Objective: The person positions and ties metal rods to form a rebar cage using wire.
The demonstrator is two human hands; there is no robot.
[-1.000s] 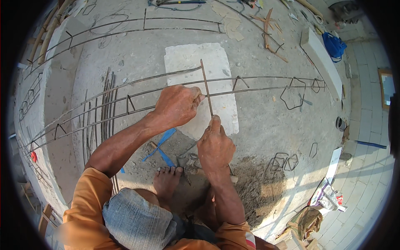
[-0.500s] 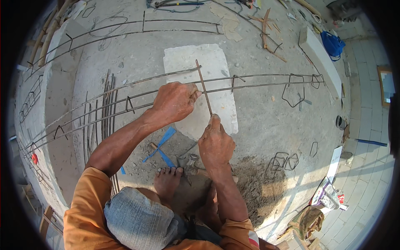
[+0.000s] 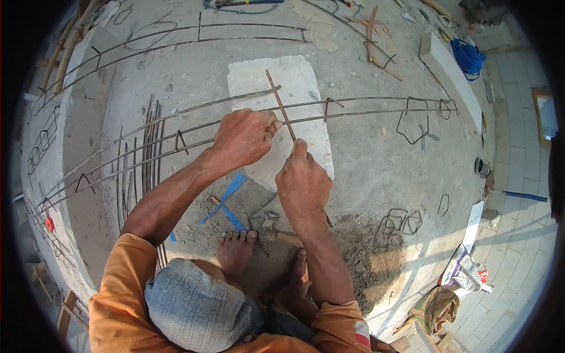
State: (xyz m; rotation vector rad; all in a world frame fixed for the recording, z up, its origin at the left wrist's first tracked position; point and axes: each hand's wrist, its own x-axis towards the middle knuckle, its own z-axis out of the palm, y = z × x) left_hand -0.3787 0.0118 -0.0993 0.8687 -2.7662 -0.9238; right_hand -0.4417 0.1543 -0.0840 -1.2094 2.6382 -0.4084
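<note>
A worker's left hand (image 3: 246, 136), closed over two long, thin grey steel bars (image 3: 365, 112), sits just left of a straight, rust-brown metal rod (image 3: 280, 106). The rod's long axis slants away and leftward from the right hand (image 3: 303, 179), which grips its nearer part, and crosses the bars. Around them, from left: a pale concrete ledge (image 3: 88, 129), a flat white slab (image 3: 265, 67) on rough grey concrete floor (image 3: 365, 159), a blue fabric bag (image 3: 468, 57), light tiling (image 3: 509, 247).

The orange-sleeved left arm (image 3: 182, 197) bends at the elbow, slanting forward and inward to the bare left hand (image 3: 244, 136), knuckles up, fingers curled in. I see the bare right hand (image 3: 303, 181) closed, nearer the body, one digit pointing forward, its bare right forearm (image 3: 322, 256) behind.
</note>
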